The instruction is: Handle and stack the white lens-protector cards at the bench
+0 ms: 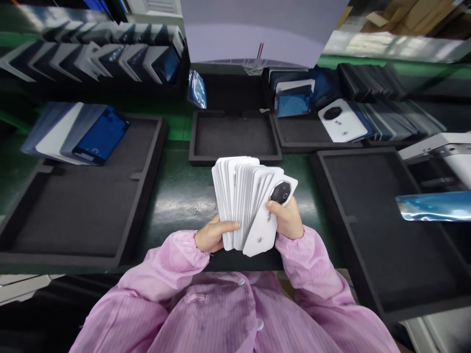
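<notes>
step: sorting fanned stack of white back covers [241,201] | L hand [213,236] fingers curled round stack's left edge | R hand [289,220] thumb pinching front cover | stack just below small black tray [235,135] | next: prob. needs front cover peeled clean w/o spilling the rest

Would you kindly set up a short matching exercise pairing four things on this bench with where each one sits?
Things:
1. stack of white covers
2. blue-filmed panel
3. small tray
4. lone white cover

Places:
A. far right, leaning on dark panels
B. held in both hands
C. far left, on the large tray
D. middle, behind the hands

Pairs: 1-B, 2-C, 3-D, 4-A
</notes>
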{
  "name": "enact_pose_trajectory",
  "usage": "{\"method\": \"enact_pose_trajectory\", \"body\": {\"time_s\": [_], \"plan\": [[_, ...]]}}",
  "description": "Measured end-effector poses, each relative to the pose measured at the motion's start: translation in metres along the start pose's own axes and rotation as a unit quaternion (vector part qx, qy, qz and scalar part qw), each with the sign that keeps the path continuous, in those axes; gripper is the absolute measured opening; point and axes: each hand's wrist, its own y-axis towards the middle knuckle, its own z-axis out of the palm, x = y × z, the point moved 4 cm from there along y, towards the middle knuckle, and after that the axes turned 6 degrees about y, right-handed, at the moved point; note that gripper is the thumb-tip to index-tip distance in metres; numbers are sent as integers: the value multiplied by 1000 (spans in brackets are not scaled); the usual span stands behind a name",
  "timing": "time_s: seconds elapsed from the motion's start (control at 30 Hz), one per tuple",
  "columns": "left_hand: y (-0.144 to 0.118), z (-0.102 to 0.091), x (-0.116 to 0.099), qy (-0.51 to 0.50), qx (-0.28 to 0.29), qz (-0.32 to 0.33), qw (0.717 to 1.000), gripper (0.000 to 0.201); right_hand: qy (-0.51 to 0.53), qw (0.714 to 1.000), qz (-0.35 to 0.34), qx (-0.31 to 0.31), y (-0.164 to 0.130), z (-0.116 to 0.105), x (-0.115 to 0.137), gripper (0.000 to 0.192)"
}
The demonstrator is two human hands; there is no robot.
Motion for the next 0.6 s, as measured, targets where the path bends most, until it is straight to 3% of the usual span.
{"method": "enact_pose_trajectory", "body": {"time_s": [0.4, 0.6], "plan": [[-1, -7, -3, 43, -45, 10, 998, 65, -37, 999, 9, 4, 5, -13, 9, 38], [-4, -13, -6, 117, -47, 42, 991, 41, -25, 1000, 6, -9, 5, -12, 8, 38]]}}
